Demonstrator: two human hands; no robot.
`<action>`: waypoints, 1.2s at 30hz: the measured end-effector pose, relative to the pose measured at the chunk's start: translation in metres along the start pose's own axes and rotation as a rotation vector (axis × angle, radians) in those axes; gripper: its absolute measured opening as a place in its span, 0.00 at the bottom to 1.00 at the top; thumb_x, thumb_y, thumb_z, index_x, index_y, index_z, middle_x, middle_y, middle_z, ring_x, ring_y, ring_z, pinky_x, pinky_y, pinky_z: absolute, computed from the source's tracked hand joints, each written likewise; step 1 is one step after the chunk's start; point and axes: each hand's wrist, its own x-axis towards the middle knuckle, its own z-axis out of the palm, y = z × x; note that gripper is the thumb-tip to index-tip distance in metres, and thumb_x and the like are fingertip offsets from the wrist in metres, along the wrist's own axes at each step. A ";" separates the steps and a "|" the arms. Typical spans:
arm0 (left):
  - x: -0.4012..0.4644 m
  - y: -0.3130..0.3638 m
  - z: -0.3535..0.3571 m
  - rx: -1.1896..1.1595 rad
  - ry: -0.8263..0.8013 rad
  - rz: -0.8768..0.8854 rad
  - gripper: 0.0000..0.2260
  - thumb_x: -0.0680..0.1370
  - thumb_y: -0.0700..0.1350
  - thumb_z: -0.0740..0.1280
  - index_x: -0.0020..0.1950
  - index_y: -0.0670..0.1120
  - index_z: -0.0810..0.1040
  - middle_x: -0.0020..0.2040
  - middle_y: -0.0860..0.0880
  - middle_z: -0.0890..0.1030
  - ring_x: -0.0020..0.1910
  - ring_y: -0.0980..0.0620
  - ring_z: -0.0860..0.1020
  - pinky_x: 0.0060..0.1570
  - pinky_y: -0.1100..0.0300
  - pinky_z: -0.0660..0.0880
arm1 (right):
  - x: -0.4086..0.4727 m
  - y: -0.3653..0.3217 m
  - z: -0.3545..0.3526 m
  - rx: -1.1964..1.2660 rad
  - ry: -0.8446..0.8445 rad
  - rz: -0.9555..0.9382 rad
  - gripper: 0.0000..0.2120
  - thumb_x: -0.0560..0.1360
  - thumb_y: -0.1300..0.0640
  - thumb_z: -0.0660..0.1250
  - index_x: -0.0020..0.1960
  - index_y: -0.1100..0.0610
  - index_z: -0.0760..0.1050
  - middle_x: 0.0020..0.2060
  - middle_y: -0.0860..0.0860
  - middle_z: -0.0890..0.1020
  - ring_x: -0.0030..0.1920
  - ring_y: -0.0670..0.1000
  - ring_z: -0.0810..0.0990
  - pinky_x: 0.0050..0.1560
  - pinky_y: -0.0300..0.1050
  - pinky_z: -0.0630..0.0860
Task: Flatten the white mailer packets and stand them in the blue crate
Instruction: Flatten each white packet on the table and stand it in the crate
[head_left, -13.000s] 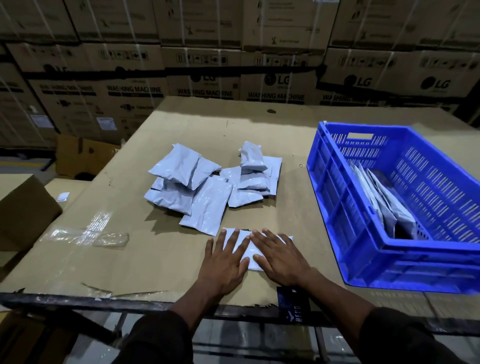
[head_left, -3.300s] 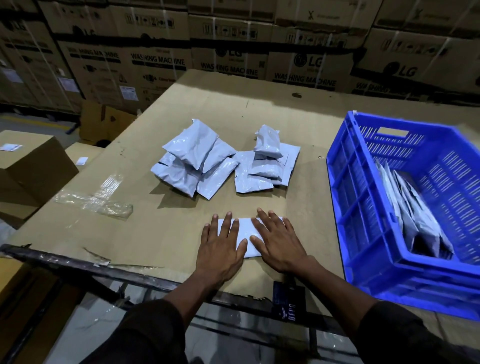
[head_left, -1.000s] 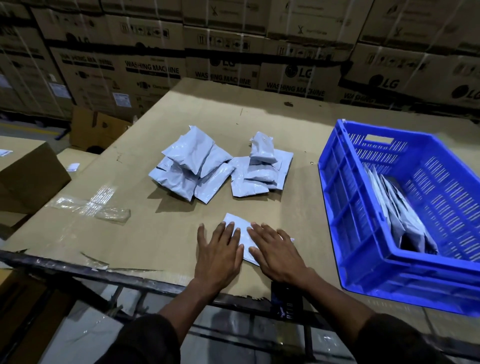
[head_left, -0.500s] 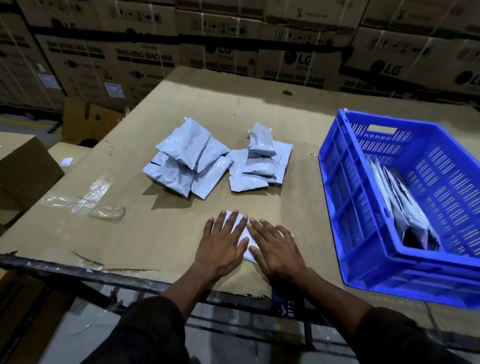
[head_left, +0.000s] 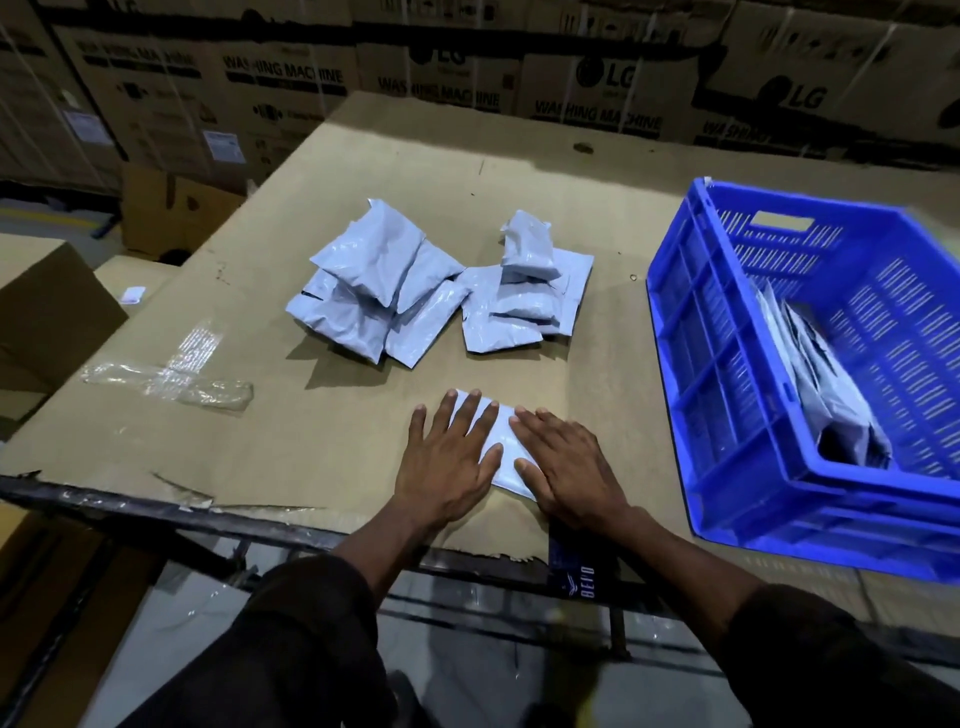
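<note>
One white mailer packet (head_left: 501, 441) lies flat near the front edge of the cardboard-covered table (head_left: 322, 426). My left hand (head_left: 449, 462) and my right hand (head_left: 569, 470) press on it side by side with straight fingers, covering most of it. Beyond them sit two heaps of puffy white packets, a left heap (head_left: 376, 293) and a right heap (head_left: 524, 293). The blue crate (head_left: 727, 364) stands at the right, with several flattened packets (head_left: 826, 384) upright inside, leaning against its right side.
Strips of clear tape (head_left: 171, 384) lie on the table at the left. Stacked washing-machine cartons (head_left: 467, 78) wall off the back. A brown box (head_left: 47, 317) stands off the table's left side. The table's torn front edge rests on a dark metal frame (head_left: 260, 535).
Both hands stay pressed on the packet; they have slid slightly over it, and the packet has turned a little since a second ago. The heaps and crate have not moved.
</note>
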 end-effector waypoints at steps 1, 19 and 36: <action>0.000 -0.001 0.001 0.003 -0.002 0.005 0.30 0.83 0.62 0.44 0.83 0.52 0.60 0.83 0.50 0.60 0.82 0.44 0.57 0.76 0.36 0.55 | -0.001 -0.001 0.000 -0.001 -0.008 0.001 0.28 0.83 0.40 0.48 0.80 0.48 0.59 0.79 0.44 0.60 0.79 0.48 0.58 0.74 0.57 0.61; -0.005 0.000 0.001 0.010 -0.060 0.040 0.33 0.82 0.60 0.40 0.83 0.49 0.59 0.84 0.50 0.57 0.83 0.49 0.54 0.77 0.39 0.51 | -0.001 -0.001 -0.014 -0.040 -0.128 -0.057 0.32 0.82 0.35 0.43 0.81 0.48 0.53 0.81 0.47 0.55 0.80 0.52 0.51 0.75 0.61 0.54; -0.015 0.000 -0.003 -0.040 0.341 0.133 0.18 0.75 0.40 0.63 0.65 0.46 0.76 0.70 0.43 0.75 0.70 0.39 0.73 0.60 0.38 0.73 | -0.004 -0.008 -0.043 0.222 -0.009 -0.093 0.22 0.83 0.44 0.56 0.75 0.50 0.65 0.71 0.48 0.73 0.67 0.54 0.75 0.64 0.53 0.72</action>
